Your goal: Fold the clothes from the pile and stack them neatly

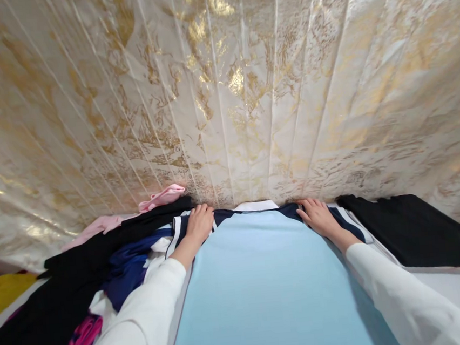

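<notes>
A light blue T-shirt (265,288) with navy shoulders and sleeves lies spread flat in front of me. My left hand (201,222) rests on its left navy shoulder, fingers laid over the cloth near the far edge. On the opposite shoulder lies my right hand (315,216), palm down, with the thumb apart from the fingers. Neither hand visibly grips the fabric. Beyond the shirt's neckline a strip of white (256,206) shows between the hands.
At left lies a heap of clothes: a black garment (88,262), a dark blue one (129,269), pink cloth (162,197) and magenta cloth (85,338). Yellow cloth (6,294) is farther left. A folded black garment (422,230) lies right. A gold-patterned curtain (223,97) hangs behind.
</notes>
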A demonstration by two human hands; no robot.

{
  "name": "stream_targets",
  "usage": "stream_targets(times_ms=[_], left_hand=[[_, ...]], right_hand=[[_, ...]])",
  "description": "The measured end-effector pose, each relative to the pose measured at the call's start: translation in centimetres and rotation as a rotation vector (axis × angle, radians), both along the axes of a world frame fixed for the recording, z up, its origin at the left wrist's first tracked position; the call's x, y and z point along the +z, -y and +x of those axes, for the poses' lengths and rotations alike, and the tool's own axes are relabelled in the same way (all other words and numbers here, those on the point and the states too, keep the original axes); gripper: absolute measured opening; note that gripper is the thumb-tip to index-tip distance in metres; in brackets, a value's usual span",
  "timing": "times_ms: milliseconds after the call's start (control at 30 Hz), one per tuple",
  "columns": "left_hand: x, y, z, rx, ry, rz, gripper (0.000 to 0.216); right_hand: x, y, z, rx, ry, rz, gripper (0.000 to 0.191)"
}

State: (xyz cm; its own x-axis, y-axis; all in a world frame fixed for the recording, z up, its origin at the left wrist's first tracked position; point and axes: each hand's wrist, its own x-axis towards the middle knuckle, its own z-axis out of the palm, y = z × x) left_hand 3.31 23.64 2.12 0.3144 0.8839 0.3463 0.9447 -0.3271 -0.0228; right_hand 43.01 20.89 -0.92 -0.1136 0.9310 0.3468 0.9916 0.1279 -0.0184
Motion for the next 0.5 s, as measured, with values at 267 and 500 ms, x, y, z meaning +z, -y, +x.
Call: stream_targets(times_ms=[267,500], left_hand=[[3.1,12.1,-3.4,0.050,0.099,-0.097,0.022],[0.8,27.7,-9.7,0.217,0.102,-0.455,0.023]], right_hand=[[2.8,2.9,-4.2,0.097,-0.037,0.012,0.037],[5.7,5.6,-20.1,0.333,-0.105,-0.162,0.032]])
